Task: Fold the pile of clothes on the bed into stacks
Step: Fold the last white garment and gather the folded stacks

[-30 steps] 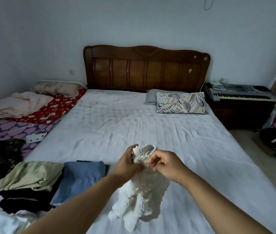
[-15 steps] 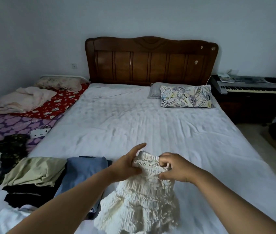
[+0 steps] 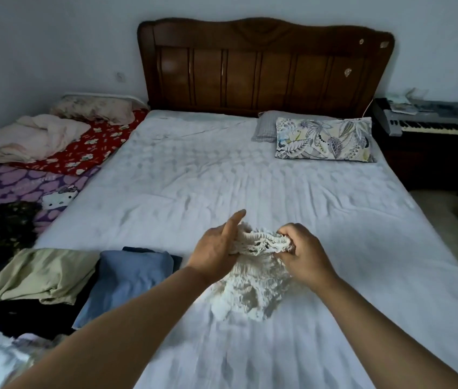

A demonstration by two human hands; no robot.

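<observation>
Both hands are on the white ruffled garment (image 3: 250, 279) here, down near the foot of the bed (image 3: 222, 178). The right hand (image 3: 305, 255) has its fingers curled tight into the gathered, smocked top edge, bunching it. The left hand (image 3: 216, 248) grips the other end of that edge with the thumb tucked in, while its index finger sticks straight out past the fabric. The lower frills of the garment are resting on the white sheet, spread in a crumpled heap between the two forearms.

Off to the left, folded pieces lie side by side: a blue folded garment (image 3: 127, 279) just beside the left forearm, and an olive folded garment (image 3: 40, 276) lying on a black one (image 3: 26, 318). Up by the wooden headboard (image 3: 264, 66) sits a leaf-print pillow (image 3: 323, 138).
</observation>
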